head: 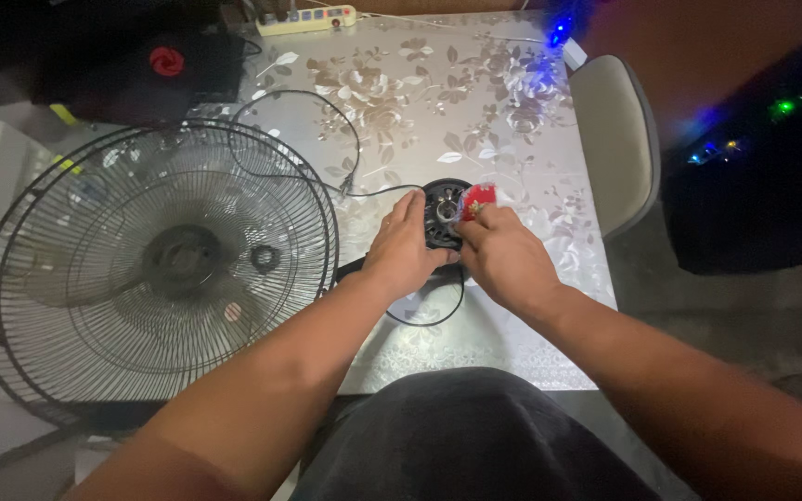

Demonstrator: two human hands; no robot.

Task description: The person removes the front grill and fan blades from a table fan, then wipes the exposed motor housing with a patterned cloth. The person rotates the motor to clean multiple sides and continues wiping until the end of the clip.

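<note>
- My left hand (404, 252) clasps the black fan motor (445, 211) at the counter's (475, 343) middle.
- My right hand (503, 252) pinches a small red part (477, 198) against its top.
- I judge the work mid-way: wire fan guards (150, 260) lie detached at left, the motor's cord (317, 121) loose.
- Farther off lies a power strip (308, 19); I see no containers.
</note>
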